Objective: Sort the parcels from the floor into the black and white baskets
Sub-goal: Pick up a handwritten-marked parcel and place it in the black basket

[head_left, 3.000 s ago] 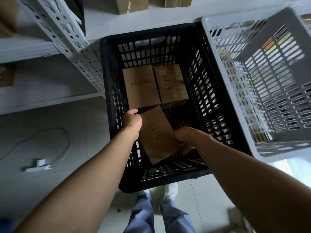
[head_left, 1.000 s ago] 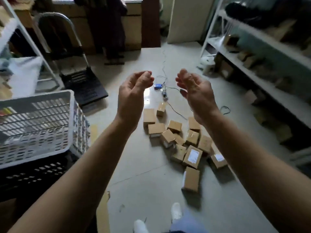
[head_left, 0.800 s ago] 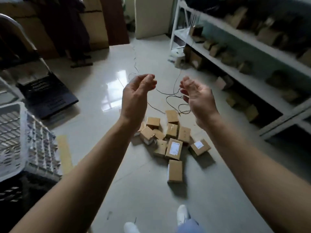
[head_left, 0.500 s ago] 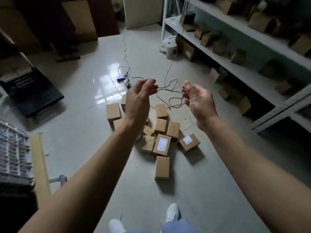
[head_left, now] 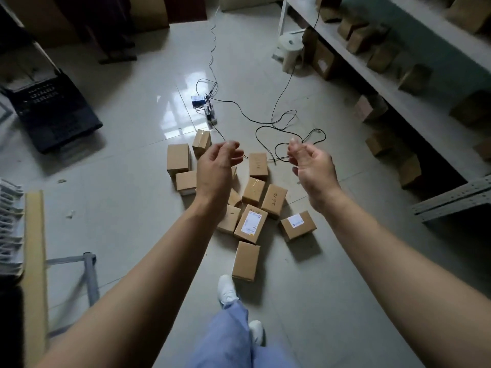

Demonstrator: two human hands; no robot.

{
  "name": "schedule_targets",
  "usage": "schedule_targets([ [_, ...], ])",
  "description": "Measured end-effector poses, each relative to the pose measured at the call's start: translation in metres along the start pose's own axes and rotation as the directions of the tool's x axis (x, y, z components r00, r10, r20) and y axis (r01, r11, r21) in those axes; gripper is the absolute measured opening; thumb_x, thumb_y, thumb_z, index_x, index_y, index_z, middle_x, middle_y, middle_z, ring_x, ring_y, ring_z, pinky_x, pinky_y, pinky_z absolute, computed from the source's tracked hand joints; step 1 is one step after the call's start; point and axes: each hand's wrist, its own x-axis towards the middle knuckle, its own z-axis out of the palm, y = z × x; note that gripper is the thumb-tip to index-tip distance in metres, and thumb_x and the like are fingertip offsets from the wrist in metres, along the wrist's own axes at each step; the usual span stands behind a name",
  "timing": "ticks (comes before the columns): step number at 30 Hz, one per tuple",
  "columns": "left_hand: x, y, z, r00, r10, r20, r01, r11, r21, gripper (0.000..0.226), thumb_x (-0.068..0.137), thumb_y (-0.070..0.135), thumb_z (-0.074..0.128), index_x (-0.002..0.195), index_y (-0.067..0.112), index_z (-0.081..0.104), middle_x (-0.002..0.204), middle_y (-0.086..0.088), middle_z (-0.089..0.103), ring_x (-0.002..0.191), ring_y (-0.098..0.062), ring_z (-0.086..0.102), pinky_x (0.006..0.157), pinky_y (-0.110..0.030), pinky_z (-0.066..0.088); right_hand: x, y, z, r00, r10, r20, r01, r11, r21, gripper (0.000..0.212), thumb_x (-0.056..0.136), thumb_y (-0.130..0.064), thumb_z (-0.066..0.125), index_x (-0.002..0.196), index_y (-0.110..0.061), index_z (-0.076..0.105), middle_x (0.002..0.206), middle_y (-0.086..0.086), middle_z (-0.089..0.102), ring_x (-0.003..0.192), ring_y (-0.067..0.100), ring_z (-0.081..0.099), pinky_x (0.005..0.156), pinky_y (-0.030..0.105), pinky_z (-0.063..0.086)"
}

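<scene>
Several brown cardboard parcels [head_left: 251,224] lie in a loose cluster on the tiled floor ahead of my feet; the nearest one [head_left: 245,261] lies just beyond my shoe. My left hand [head_left: 216,168] and my right hand [head_left: 310,166] are both raised above the cluster, palms facing each other, fingers loosely curled and apart, holding nothing. A sliver of the white basket [head_left: 9,227] shows at the left edge. The black basket below it is out of clear sight.
Black cables [head_left: 289,134] and a small blue device [head_left: 198,100] lie on the floor beyond the parcels. A metal shelf [head_left: 414,102] with more boxes runs along the right. A black crate [head_left: 50,112] sits far left, a cardboard strip [head_left: 34,261] near left.
Three seconds ago both hands set a parcel in the black basket. Since then I have turned and stepped toward the floor parcels, empty-handed; the baskets have slid off to the left.
</scene>
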Motion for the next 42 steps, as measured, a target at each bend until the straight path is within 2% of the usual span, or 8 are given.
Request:
schedule_targets([
  [8,0.073,-0.019,0.037,0.997,-0.063,0.044,0.061,0.997,0.041,0.024,0.1,0.023,0.041,0.106,0.009,0.06,0.1,-0.006,0.063,0.097,-0.016,0.061,0.072,-0.018,0.045,0.075,0.018,-0.008,0.998,0.051,-0.039,-0.051,0.999,-0.008,0.023,0.094,-0.039,0.053,0.092,-0.019,0.063,0.086,-0.012,0.062,0.083,0.0,0.057,0.073,0.018,0.045],
  [13,0.104,-0.02,0.059,0.993,-0.114,0.024,0.113,0.993,0.046,0.025,0.099,0.024,0.043,0.106,0.008,0.061,0.098,-0.006,0.063,0.094,-0.016,0.062,0.076,-0.023,0.046,0.116,0.024,-0.013,0.996,0.083,-0.02,-0.084,0.995,-0.055,0.022,0.094,-0.041,0.052,0.089,-0.023,0.062,0.089,-0.009,0.062,0.092,0.008,0.057,0.085,0.027,0.046],
  [17,0.127,-0.032,0.084,0.987,-0.156,-0.031,0.156,0.988,0.0,0.023,0.099,0.023,0.043,0.104,0.009,0.061,0.099,-0.007,0.063,0.095,-0.017,0.061,0.082,-0.027,0.046,0.16,0.031,-0.018,0.996,0.079,0.029,-0.074,0.99,-0.121,0.023,0.094,-0.041,0.051,0.081,-0.024,0.059,0.082,-0.008,0.058,0.081,0.006,0.052,0.074,0.022,0.044],
  [23,0.175,-0.099,0.142,0.957,-0.241,-0.162,0.231,0.97,-0.074,0.025,0.098,0.025,0.043,0.107,0.008,0.059,0.107,-0.012,0.062,0.1,-0.021,0.059,0.086,-0.033,0.045,0.249,0.074,-0.029,0.981,0.071,0.183,-0.029,0.975,-0.222,0.025,0.094,-0.041,0.051,0.097,-0.018,0.062,0.087,-0.01,0.061,0.082,0.001,0.053,0.068,0.015,0.041],
  [31,0.262,-0.277,0.214,0.747,-0.51,-0.427,0.433,0.86,-0.27,0.015,0.095,0.025,0.045,0.086,0.019,0.057,0.086,-0.001,0.06,0.087,-0.019,0.059,0.078,-0.034,0.047,0.387,0.222,-0.037,0.889,0.153,0.432,0.048,0.906,-0.42,0.022,0.095,-0.039,0.049,0.096,-0.021,0.062,0.087,-0.011,0.062,0.083,0.0,0.057,0.063,0.019,0.041],
  [35,0.299,-0.384,0.22,0.641,-0.57,-0.513,0.479,0.82,-0.313,0.018,0.094,0.031,0.046,0.098,0.019,0.058,0.092,-0.005,0.063,0.089,-0.02,0.062,0.084,-0.039,0.051,0.441,0.324,-0.024,0.852,0.186,0.489,0.106,0.854,-0.509,0.031,0.095,-0.042,0.049,0.112,-0.02,0.061,0.095,-0.009,0.061,0.091,0.008,0.058,0.063,0.018,0.04],
  [38,0.321,-0.464,0.218,0.574,-0.608,-0.548,0.526,0.787,-0.323,0.024,0.094,0.032,0.045,0.103,0.014,0.058,0.087,-0.004,0.062,0.081,-0.017,0.06,0.066,-0.029,0.047,0.471,0.404,-0.012,0.829,0.239,0.506,0.109,0.817,-0.566,0.036,0.094,-0.044,0.049,0.116,-0.018,0.06,0.101,-0.005,0.062,0.094,0.012,0.058,0.061,0.017,0.038],
  [42,0.339,-0.56,0.219,0.445,-0.709,-0.547,0.626,0.683,-0.376,0.02,0.093,0.029,0.043,0.089,0.014,0.055,0.083,-0.004,0.06,0.07,-0.014,0.052,0.053,-0.024,0.033,0.494,0.504,-0.001,0.798,0.33,0.505,0.09,0.763,-0.641,0.054,0.093,-0.048,0.049,0.133,-0.012,0.05,0.123,0.006,0.06,0.102,0.016,0.055,0.067,0.019,0.04],
])
